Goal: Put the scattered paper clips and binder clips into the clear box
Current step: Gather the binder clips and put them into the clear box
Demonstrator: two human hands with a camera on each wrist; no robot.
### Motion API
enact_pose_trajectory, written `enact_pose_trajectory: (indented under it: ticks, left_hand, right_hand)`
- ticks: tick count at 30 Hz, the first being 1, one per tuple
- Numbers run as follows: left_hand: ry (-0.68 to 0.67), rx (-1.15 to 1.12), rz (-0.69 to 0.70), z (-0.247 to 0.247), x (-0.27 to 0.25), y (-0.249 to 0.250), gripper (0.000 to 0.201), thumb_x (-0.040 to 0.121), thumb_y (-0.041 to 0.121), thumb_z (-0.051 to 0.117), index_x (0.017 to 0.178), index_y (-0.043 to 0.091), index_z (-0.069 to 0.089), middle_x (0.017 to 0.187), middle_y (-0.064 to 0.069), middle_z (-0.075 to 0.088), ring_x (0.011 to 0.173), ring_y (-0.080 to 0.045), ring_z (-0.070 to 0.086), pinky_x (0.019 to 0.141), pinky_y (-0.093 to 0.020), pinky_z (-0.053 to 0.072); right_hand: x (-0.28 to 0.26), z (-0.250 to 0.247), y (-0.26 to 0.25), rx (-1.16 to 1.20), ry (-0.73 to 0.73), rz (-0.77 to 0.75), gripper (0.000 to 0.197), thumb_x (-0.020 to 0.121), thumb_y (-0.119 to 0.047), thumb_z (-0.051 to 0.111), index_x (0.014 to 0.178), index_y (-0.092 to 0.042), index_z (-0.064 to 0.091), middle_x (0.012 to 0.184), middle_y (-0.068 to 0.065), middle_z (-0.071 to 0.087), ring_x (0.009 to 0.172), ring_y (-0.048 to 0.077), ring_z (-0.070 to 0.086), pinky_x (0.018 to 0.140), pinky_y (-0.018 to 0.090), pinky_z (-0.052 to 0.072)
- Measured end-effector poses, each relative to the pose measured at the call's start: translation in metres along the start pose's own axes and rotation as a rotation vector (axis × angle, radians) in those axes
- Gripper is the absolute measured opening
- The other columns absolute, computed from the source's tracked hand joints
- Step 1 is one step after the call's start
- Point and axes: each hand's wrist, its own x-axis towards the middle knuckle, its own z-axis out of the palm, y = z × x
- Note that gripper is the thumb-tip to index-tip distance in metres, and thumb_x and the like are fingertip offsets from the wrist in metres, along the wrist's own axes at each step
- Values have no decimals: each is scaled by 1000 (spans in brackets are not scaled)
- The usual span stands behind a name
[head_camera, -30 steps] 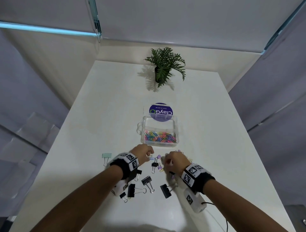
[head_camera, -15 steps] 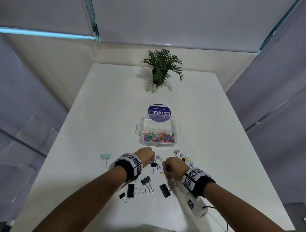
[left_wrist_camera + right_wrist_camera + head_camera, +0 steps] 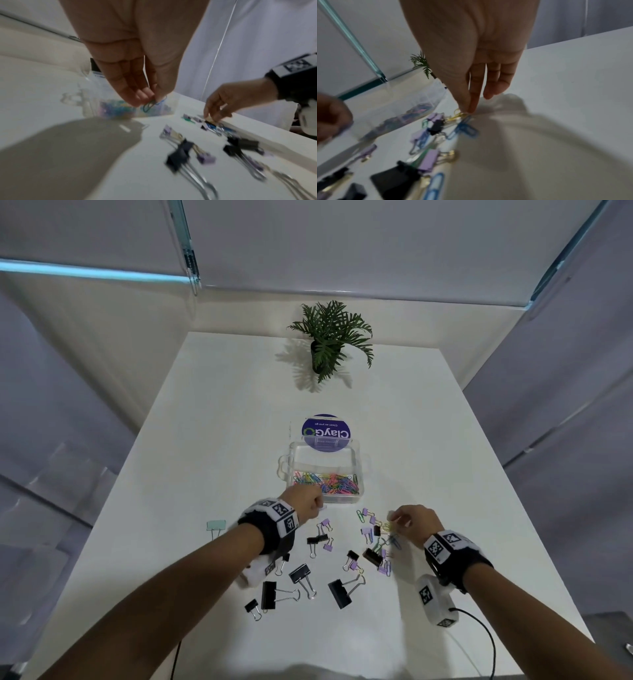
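The clear box [image 3: 361, 470] sits mid-table with several coloured paper clips [image 3: 325, 482] inside, its lid [image 3: 326, 433] open behind. My left hand [image 3: 306, 501] hovers at the box's near left corner, pinching green and blue paper clips [image 3: 150, 106] between thumb and fingers. My right hand [image 3: 411, 523] is right of the box, pinching a yellow paper clip [image 3: 459, 115] at the table. Black binder clips [image 3: 301, 573] and lilac ones [image 3: 368, 534], plus blue paper clips [image 3: 465, 129], lie scattered between the hands.
A pale green binder clip [image 3: 215, 526] lies alone to the left. A small potted plant [image 3: 330, 344] stands at the table's far end. The white table [image 3: 462, 491] ends at edges left and right. Wrist cables [image 3: 486, 642] trail toward me.
My left hand rose from the clip pile toward the box's near corner with paper clips. My right hand moved right and forward to the clips beside the box.
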Motion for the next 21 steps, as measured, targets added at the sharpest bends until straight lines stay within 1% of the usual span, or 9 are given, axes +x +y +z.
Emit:
enact_pose_trajectory:
  ticks: [1,3,4,6,9,13,17,18,21]
  left_hand:
    - [30,-12,-1,-6,4,1,25,91,5,46,109,6,62,116,-12,66,107,-27,61,89,-31,48]
    - [91,-14,-5,-16,11,2,26,91,2,44,110,6,60,116,-13,65,105,-29,61,86,-33,47]
    - [117,-11,-13,-20,14,2,25,90,1,44,110,6,60,115,-14,65,104,-29,61,85,-34,47]
    - [136,6,-29,-25,21,3,24,90,0,45,110,5,57,115,-15,63,104,-30,59,85,-36,46]
    - [129,50,-54,-26,30,1,26,90,-3,44,111,4,57,119,-15,60,108,-30,58,88,-36,46]
    - [85,129,-58,-19,34,-2,30,90,-7,44,116,2,57,124,-17,51,112,-33,54,97,-36,42]
    - [142,178,127,-3,30,7,37,88,-8,47,122,5,55,123,-15,48,111,-30,49,95,-35,44]
    - [141,206,192,2,28,11,38,88,-7,47,123,6,55,123,-14,48,112,-29,48,96,-35,44]
    - [38,292,358,13,27,27,38,89,-8,45,123,3,56,126,-16,50,117,-31,47,97,-40,43]
  right_hand:
    - [0,0,1,1,-18,-4,20,82,-4,55,90,-12,71,98,7,73,82,15,59,56,3,33]
    - [-1,0,1,6,-33,-8,22,81,-3,54,89,-13,71,98,8,73,80,11,55,63,11,38]
    - [-1,1,1,11,-34,-6,21,80,-4,56,88,-14,71,97,8,73,79,12,56,69,15,40]
    - [0,4,0,11,-39,9,16,78,-6,60,85,-14,72,94,9,73,81,18,61,72,19,41]
    - [2,7,-4,-13,-50,15,9,76,-12,68,84,-13,71,93,10,73,85,21,64,72,20,41]
    - [3,10,-6,-35,-84,24,12,78,-11,66,89,-9,69,100,10,71,88,20,61,65,15,37]
    - [0,11,-5,-72,-145,33,12,82,-13,62,93,-11,65,107,11,68,101,25,61,73,18,35]
    - [-1,11,-6,-82,-154,27,5,83,-13,61,88,-16,63,108,12,67,102,25,60,72,18,34]
    - [-3,12,-6,-90,-160,19,19,84,-11,58,73,-23,50,109,13,66,103,26,59,68,17,33]
